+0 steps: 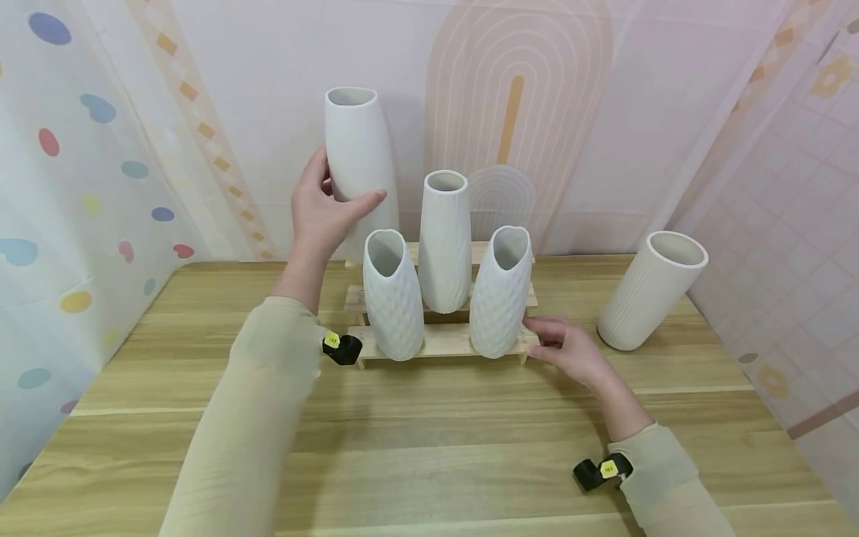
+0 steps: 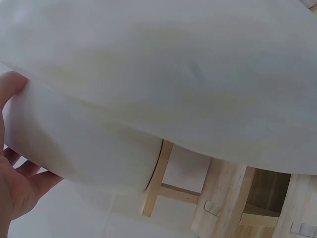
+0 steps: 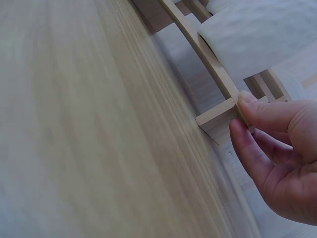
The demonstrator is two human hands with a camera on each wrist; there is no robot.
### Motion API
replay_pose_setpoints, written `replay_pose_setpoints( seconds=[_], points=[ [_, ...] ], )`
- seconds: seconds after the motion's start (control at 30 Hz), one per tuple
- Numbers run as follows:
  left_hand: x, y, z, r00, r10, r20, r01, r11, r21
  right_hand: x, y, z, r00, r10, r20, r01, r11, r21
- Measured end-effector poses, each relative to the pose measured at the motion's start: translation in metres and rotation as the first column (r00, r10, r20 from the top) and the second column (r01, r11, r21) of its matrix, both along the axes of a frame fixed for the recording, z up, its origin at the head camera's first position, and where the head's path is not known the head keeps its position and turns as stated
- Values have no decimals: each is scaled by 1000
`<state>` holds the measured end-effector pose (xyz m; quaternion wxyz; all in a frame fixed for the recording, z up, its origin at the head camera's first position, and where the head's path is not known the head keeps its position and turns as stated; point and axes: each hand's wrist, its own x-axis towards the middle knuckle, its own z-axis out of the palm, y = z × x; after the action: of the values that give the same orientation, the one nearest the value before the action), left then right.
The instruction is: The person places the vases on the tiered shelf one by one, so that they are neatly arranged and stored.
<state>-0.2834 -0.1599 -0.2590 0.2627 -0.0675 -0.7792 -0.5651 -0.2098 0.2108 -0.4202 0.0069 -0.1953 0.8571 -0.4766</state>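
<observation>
My left hand (image 1: 318,212) grips a tall smooth white vase (image 1: 359,142) low on its side, at the back left of a stepped wooden stand (image 1: 446,341). In the left wrist view, the base of this vase (image 2: 99,144) is right at the stand's top step. My right hand (image 1: 570,350) pinches the right end of the lowest step between thumb and fingers, as the right wrist view shows. Two white textured vases with notched rims, one left (image 1: 394,313) and one right (image 1: 498,309), stand on that step. A slim white vase (image 1: 446,246) rises behind them.
A ribbed white vase (image 1: 651,291) stands apart on the wooden table (image 1: 429,447), right of the stand. Patterned curtains (image 1: 268,89) hang behind and on both sides. A large pale blurred surface (image 2: 188,74) fills much of the left wrist view.
</observation>
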Motion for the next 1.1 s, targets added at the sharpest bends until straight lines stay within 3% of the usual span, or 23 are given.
replay_pose_setpoints(
  seconds=[0.5,0.73,0.9,1.1],
  points=[
    [1,0,-3,1000,-9,12,8,999,36,-2,2,0,1000,-6,-7,6,1000,5],
    [4,-5,-5,997,-79,19,77,994,73,-2,0,-1,1000,-2,-13,2,1000,-1],
    [5,-13,-13,993,-121,3,120,987,110,-1,0,-1,1000,-5,-3,5,1000,-6],
    [13,-25,-30,993,-101,55,93,987,130,0,-1,0,1000,2,14,-1,1000,-31]
  ],
)
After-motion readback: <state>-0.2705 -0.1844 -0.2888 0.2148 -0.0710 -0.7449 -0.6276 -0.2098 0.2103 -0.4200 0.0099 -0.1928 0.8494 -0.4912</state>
